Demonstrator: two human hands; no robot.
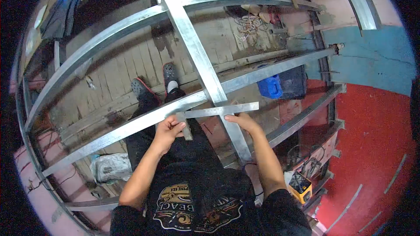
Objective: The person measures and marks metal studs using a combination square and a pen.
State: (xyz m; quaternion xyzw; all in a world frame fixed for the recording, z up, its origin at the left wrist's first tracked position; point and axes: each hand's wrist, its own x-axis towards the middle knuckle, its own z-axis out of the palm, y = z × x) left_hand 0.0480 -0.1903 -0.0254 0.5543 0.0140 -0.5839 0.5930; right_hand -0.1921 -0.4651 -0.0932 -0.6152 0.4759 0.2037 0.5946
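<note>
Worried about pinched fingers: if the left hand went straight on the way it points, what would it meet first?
Probably the slanting frame rail just beyond its knuckles; the left hand grips the steel square by its short leg. Depth is unclear.

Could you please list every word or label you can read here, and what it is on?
"BEACH": in the print on the black T-shirt.
Smaller words in that print: too blurred to read.
Steel square, yellow box: nothing legible.
</note>
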